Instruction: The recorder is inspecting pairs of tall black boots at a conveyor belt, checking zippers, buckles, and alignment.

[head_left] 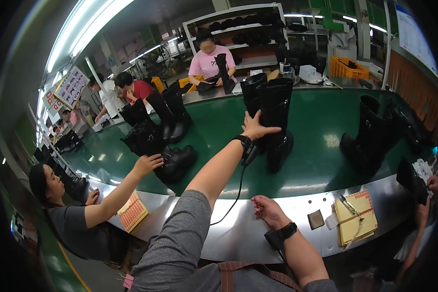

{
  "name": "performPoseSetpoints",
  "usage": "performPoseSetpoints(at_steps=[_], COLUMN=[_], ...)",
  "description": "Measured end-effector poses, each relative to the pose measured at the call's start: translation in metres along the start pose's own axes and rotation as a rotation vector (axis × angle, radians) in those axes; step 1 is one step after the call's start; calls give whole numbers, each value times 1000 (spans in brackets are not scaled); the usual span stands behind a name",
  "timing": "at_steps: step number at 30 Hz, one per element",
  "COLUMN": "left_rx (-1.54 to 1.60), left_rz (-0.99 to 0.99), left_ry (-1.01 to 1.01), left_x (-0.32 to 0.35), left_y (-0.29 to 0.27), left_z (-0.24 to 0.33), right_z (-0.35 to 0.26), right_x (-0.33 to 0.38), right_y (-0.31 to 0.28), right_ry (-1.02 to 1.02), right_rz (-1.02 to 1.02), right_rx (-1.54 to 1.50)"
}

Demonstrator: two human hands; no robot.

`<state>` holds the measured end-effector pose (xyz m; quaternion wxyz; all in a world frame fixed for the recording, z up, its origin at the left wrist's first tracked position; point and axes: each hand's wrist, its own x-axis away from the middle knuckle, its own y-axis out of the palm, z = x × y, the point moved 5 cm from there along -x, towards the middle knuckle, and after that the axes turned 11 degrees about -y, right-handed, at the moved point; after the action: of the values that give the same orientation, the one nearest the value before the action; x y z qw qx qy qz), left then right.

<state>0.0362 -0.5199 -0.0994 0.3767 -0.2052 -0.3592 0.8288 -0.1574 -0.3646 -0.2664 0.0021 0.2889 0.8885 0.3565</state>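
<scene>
My left hand point(258, 127) reaches forward over the green surface, thumb and fingers spread against a pair of tall black boots. The nearer boot point(276, 107) stands upright with its toe toward me; the other boot point(253, 92) is partly hidden behind it. A black band with a dark cable hanging from it circles my left wrist. My right hand point(269, 211) is low over the metal edge, its fingers curled in loosely. Whether anything small is between those fingertips cannot be made out. A similar black band is on my right wrist.
Yellow cards with a pen point(355, 214) and a small dark square point(315, 219) lie on the metal edge point(287, 243). More black boots point(370, 136) stand at right. On the left a co-worker's hand point(148, 164) touches a boot point(177, 163). A person in pink point(211, 63) handles boots opposite.
</scene>
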Motion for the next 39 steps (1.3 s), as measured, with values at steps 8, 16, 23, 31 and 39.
performPoseSetpoints(at_steps=[8, 16, 23, 31, 39], left_rx=[143, 210, 137, 141, 59], left_rz=[383, 372, 580, 456, 469], left_ry=[324, 594, 598, 713, 786], left_x=[41, 212, 274, 323, 340], left_y=[-29, -80, -143, -162, -143], left_z=[-8, 10, -13, -39, -92], right_z=[-4, -66, -64, -47, -15], right_x=[-16, 48, 70, 96, 107], right_y=[7, 62, 127, 130, 76], right_ry=[-143, -1128, -929, -1080, -1017], right_rz=[89, 290, -52, -6, 219], right_rx=[57, 1147, 1080, 1318, 958])
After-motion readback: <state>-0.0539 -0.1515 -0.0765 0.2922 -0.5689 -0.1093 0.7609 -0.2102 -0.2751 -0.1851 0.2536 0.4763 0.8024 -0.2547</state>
